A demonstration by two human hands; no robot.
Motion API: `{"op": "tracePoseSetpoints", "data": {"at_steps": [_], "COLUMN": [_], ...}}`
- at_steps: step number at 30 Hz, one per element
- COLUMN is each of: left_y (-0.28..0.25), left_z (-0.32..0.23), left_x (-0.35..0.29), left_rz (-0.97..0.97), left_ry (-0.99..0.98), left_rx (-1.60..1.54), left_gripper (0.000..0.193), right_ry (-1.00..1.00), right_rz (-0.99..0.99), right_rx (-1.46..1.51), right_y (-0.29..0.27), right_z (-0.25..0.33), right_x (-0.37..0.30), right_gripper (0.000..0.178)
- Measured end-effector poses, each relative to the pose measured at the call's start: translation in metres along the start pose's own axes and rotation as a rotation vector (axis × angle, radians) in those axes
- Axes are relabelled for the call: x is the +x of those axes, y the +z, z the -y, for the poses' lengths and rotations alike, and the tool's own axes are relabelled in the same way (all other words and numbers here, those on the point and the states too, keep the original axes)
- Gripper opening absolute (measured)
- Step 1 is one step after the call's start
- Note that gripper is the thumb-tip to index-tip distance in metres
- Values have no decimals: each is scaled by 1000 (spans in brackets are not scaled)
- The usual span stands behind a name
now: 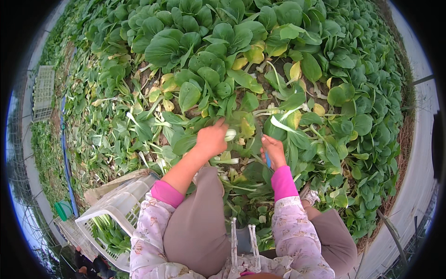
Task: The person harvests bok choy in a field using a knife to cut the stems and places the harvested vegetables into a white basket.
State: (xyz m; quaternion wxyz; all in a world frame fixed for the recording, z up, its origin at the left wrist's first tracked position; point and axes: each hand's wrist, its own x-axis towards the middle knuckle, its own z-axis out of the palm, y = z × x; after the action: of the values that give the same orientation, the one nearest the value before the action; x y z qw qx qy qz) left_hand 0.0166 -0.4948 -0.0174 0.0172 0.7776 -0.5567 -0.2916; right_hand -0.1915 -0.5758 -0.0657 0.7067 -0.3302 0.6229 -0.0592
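Observation:
My left hand (212, 139) is closed around a head of bok choy. Its cut pale base (230, 135) pokes out on the right side of the fist, while the leaves are mostly hidden behind the hand. In my right hand (274, 151) is a knife with a blue handle (268, 160); its thin blade points away from me and blurs into the leaves. The two hands are a short way apart over the bed. Just beyond them stands a leafy bok choy plant (204, 81) with small holes in its leaves.
Trimmed leaves and stalks (134, 123) litter the ground on the left. Uncut bok choy (367, 69) grows densely ahead and right. At my lower left a white plastic crate (111, 204) holds greens. Farther left are a blue hose (65, 149), a green bucket (63, 210) and another crate (44, 93).

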Motion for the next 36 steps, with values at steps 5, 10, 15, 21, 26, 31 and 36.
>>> {"op": "tracePoseSetpoints", "data": {"at_steps": [5,10,15,21,26,31,36], "left_y": [0,-7,-33,-39,-41,-52,-59], "left_z": [-2,-14,-34,-48,-55,-54,-60], "left_x": [2,-16,-53,-63,-61,-63,-69], "left_rz": [37,3,-183,-192,-109,-103,76], "left_ry": [-42,26,316,600,569,489,318], "left_rx": [-15,-85,-211,-313,-281,-547,-1018], "left_gripper": [46,45,51,51,55,63,55], "right_ry": [-26,-372,-282,-594,-757,-931,-797], "right_rz": [-20,-74,-90,136,-98,-403,-348], "right_rx": [-46,-490,183,745,451,502,604], "right_y": [20,-3,-18,-13,-34,-37,-39], "right_z": [-1,-44,-27,21,53,88,90], "right_x": [13,23,-41,-73,-85,-99,-96], "right_gripper": [31,30,45,63,57,43,39]}}
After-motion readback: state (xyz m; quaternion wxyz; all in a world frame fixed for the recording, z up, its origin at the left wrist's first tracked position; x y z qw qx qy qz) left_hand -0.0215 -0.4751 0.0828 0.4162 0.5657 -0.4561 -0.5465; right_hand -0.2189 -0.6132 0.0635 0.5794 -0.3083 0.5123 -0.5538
